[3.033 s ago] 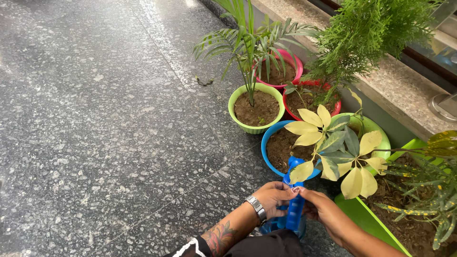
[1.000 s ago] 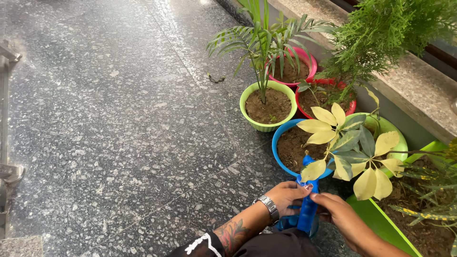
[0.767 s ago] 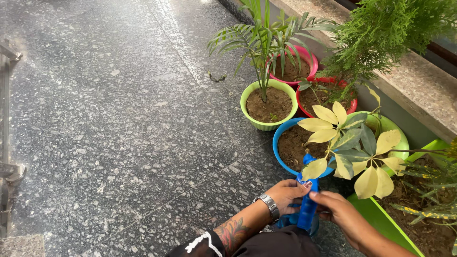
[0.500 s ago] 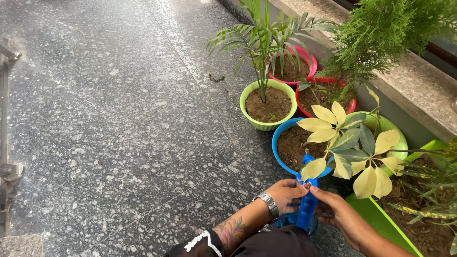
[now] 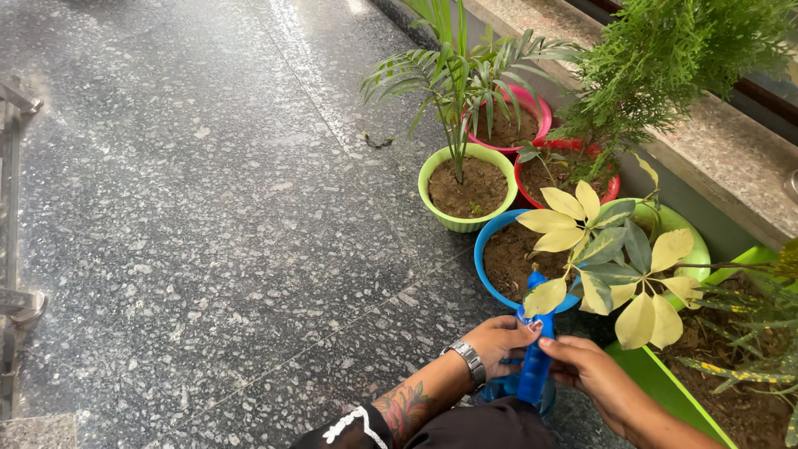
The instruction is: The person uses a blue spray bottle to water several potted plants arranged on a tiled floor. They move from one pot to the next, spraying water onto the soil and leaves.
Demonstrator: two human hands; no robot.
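Observation:
A blue spray bottle (image 5: 535,366) stands on the speckled stone floor at the bottom middle. My left hand (image 5: 497,342), with a metal watch on its wrist, wraps the bottle's neck from the left. My right hand (image 5: 587,370) holds the blue spray head from the right. Just beyond the bottle sits a blue pot (image 5: 485,266) of soil. A plant with yellow and green leaves (image 5: 611,266) hangs over the pot and partly hides the top of the spray head.
A light green pot (image 5: 453,220) with a palm, a pink pot (image 5: 542,115) and a red pot (image 5: 524,198) stand behind. A green planter (image 5: 657,387) lies at right under a stone ledge (image 5: 723,162). Metal bars (image 5: 12,249) stand at the left edge.
My hands have kept their grip on the spray bottle with only small finger shifts. The camera has drifted slightly, so the pots sit a little differently in the frame.

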